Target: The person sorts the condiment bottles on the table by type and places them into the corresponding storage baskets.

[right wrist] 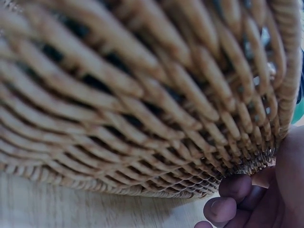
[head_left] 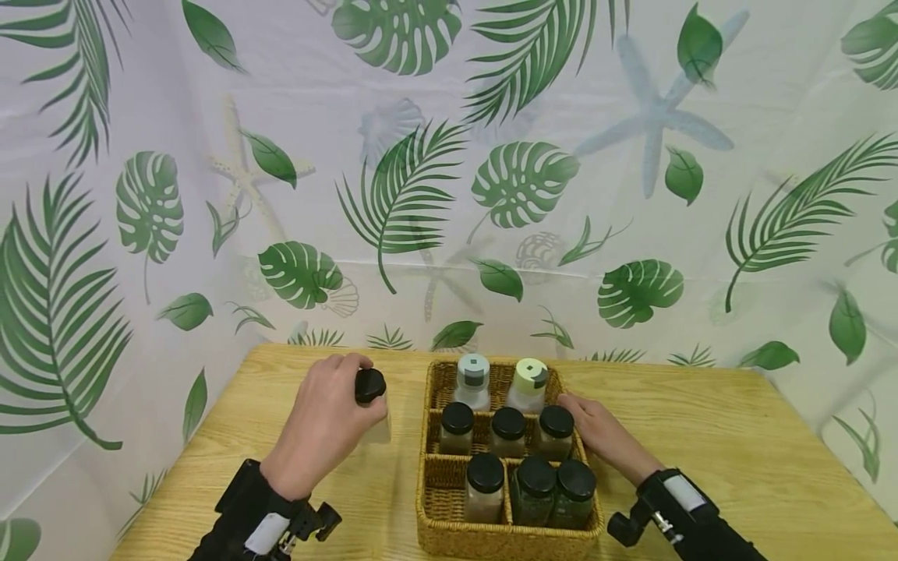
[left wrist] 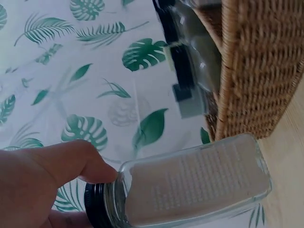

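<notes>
My left hand [head_left: 330, 413] grips a square glass jar [left wrist: 194, 183] by its black lid [head_left: 369, 386], to the left of a wicker basket [head_left: 505, 541]. Pale brown powder fills much of this jar, which stays upright in the head view. At the basket's right side, my right hand [head_left: 606, 432] holds the rim, its fingertips [right wrist: 223, 209] curled against the woven wall. Three black-lidded jars [head_left: 508, 425] stand in the basket's middle row. Up front, one powder jar [head_left: 485, 487] is left of the divider and two dark green jars [head_left: 536, 491] are right of it.
In the basket's back row stand a jar with a pale blue top [head_left: 473, 382] and one with a pale yellow top [head_left: 528, 386]. The wooden table [head_left: 701, 436] extends on both sides, and a leaf-printed cloth [head_left: 449, 257] hangs behind it.
</notes>
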Motion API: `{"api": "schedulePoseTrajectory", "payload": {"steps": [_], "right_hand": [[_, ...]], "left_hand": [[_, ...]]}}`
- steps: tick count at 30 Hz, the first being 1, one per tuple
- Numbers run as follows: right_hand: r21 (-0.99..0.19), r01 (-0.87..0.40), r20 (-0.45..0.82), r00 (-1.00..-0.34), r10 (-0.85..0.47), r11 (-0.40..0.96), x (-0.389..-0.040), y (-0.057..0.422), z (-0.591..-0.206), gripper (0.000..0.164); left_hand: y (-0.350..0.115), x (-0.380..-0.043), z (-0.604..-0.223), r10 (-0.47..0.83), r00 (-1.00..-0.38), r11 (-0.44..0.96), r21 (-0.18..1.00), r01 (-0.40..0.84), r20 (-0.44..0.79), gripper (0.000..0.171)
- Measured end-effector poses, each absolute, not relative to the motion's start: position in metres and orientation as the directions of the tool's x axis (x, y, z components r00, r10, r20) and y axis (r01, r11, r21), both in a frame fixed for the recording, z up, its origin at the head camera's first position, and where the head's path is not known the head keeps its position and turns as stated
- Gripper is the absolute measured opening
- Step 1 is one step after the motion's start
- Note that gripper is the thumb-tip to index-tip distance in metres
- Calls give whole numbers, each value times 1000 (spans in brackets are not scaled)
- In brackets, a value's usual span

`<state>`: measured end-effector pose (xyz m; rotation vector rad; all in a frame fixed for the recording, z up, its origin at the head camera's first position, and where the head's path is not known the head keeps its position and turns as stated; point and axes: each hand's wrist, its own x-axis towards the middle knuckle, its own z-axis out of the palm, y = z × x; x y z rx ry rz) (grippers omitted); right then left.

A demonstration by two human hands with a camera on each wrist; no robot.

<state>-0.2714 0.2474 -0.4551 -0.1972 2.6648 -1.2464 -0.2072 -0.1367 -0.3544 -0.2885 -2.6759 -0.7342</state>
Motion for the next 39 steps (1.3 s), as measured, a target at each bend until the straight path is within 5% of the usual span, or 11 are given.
{"api": "schedulePoseTrajectory", "payload": {"steps": [19, 39], "right_hand": [[-789, -12, -122, -977, -176, 614, -271, 247, -456, 67], [-802, 13, -134, -978, -159, 597, -272, 248, -456, 60]], "left_hand": [[-98, -165, -329, 184, -905, 798, 479, 366, 385, 32], [-67, -162, -351, 317, -898, 747, 504, 434, 305, 36]]}}
